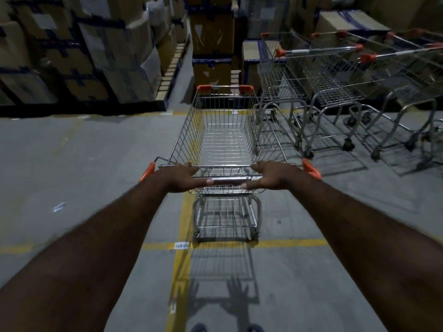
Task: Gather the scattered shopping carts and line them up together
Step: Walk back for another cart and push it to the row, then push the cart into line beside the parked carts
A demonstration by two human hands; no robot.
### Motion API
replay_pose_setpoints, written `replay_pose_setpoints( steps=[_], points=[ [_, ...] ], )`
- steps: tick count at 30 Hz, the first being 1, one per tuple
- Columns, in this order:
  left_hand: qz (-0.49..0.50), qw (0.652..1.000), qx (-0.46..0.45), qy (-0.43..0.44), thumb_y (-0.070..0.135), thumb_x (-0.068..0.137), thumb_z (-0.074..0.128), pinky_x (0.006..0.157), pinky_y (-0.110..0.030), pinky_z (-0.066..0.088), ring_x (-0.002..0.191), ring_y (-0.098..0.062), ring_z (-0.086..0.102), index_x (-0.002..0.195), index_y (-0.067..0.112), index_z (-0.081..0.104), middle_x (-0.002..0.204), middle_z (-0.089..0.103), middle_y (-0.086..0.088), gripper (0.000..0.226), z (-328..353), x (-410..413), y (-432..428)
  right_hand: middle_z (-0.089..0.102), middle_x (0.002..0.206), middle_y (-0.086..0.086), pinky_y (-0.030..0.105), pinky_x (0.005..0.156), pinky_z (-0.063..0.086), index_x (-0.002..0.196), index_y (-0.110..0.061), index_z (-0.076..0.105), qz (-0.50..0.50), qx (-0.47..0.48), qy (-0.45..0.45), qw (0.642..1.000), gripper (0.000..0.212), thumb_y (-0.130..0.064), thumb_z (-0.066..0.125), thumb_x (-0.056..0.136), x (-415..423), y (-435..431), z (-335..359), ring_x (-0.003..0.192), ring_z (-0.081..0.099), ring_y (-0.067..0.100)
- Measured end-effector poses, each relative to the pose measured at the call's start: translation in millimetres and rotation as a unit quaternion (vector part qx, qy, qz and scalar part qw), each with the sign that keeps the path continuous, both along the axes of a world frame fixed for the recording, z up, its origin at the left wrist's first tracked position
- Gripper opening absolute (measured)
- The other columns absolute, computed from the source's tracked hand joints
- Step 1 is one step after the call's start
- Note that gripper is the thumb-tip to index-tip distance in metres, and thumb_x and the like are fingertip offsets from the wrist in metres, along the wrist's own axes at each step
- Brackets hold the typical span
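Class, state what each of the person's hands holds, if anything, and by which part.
Both the left hand and the right hand hold one shopping cart by its metal handle bar, one hand toward each end.

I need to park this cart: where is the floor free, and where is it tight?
Bare floor lies left of the cart, bordered by the stacked boxes and the yellow line. Crowded to the right: the parked carts stand close beside its basket, and a box stack blocks straight ahead.
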State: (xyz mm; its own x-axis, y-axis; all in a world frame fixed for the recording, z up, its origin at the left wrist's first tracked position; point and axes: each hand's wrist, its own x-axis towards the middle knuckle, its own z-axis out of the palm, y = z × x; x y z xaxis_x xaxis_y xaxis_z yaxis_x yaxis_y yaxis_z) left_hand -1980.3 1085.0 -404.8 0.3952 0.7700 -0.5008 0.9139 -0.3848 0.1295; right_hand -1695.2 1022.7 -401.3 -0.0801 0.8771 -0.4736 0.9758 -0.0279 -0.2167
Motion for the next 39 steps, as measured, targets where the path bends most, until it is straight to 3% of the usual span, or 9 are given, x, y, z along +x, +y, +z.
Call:
replay_pose_setpoints(
  steps=[3,8,14,18,22,29,39],
  points=[
    [-0.004,1.000,-0.006,-0.016,0.091,0.074,0.027,0.122,-0.052,0.013,0.153,-0.032,0.010,0.159,0.024,0.014,0.167,0.007,-0.010,0.109,20.7,19.7,0.1,0.020,0.167,0.007,0.048,0.123,0.020,0.160,-0.022,0.025,-0.017,0.024,0.056,0.998,0.099,-0.084,0.043,0.084,5.9,1.4,10.1,0.153,0.021,0.027],
    [-0.011,0.996,0.069,-0.058,0.088,0.079,0.033,0.122,-0.054,0.015,0.154,-0.026,0.007,0.159,0.028,0.015,0.168,0.008,-0.003,0.102,67.8,92.2,5.8,0.023,0.167,0.005,0.045,0.121,0.023,0.159,-0.023,0.027,-0.032,0.114,0.061,0.991,0.096,-0.082,0.045,0.086,33.0,4.8,47.5,0.153,0.023,0.024],
    [-0.058,0.987,0.121,-0.085,0.076,0.090,0.039,0.122,-0.045,0.015,0.154,-0.025,0.008,0.160,0.025,0.014,0.168,0.007,-0.002,0.090,116.4,188.3,2.1,0.023,0.167,0.004,0.044,0.119,0.026,0.159,-0.025,0.028,-0.046,0.186,-0.006,0.981,0.088,-0.077,0.045,0.089,99.5,-8.6,87.8,0.152,0.022,0.024],
    [-0.100,0.979,0.144,-0.107,0.076,0.089,0.041,0.123,-0.048,0.014,0.154,-0.027,0.005,0.160,0.027,0.014,0.168,0.006,-0.002,0.090,136.3,251.5,-1.5,0.023,0.167,0.006,0.049,0.118,0.030,0.158,-0.025,0.029,-0.065,0.233,-0.028,0.970,0.084,-0.074,0.044,0.091,150.4,-21.5,115.3,0.152,0.023,0.027],
    [-0.156,0.962,0.173,-0.138,0.071,0.093,0.041,0.122,-0.045,0.019,0.153,-0.028,0.013,0.159,0.022,0.019,0.167,0.013,-0.005,0.085,159.5,314.4,3.2,0.026,0.165,0.005,0.054,0.115,0.031,0.156,-0.024,0.033,-0.092,0.277,-0.056,0.955,0.077,-0.067,0.047,0.094,201.7,-26.1,142.6,0.152,0.023,0.025],
    [-0.190,0.943,0.211,-0.177,0.067,0.094,0.043,0.123,-0.042,0.017,0.153,-0.027,0.012,0.159,0.021,0.020,0.167,0.014,-0.007,0.082,196.3,399.1,38.1,0.014,0.169,0.000,0.065,0.117,0.019,0.159,-0.030,0.023,-0.174,0.280,-0.088,0.940,0.082,-0.072,0.045,0.093,291.3,-17.5,177.3,0.155,0.014,0.025],
    [-0.148,0.949,0.213,-0.177,0.066,0.091,0.052,0.121,-0.043,0.019,0.152,-0.028,0.015,0.160,0.023,0.016,0.167,0.015,-0.006,0.089,197.2,480.9,187.8,0.012,0.169,0.000,0.066,0.119,0.015,0.160,-0.030,0.022,-0.167,0.275,-0.101,0.941,0.080,-0.069,0.046,0.095,395.0,94.4,195.5,0.155,0.009,0.025]
  ],
)
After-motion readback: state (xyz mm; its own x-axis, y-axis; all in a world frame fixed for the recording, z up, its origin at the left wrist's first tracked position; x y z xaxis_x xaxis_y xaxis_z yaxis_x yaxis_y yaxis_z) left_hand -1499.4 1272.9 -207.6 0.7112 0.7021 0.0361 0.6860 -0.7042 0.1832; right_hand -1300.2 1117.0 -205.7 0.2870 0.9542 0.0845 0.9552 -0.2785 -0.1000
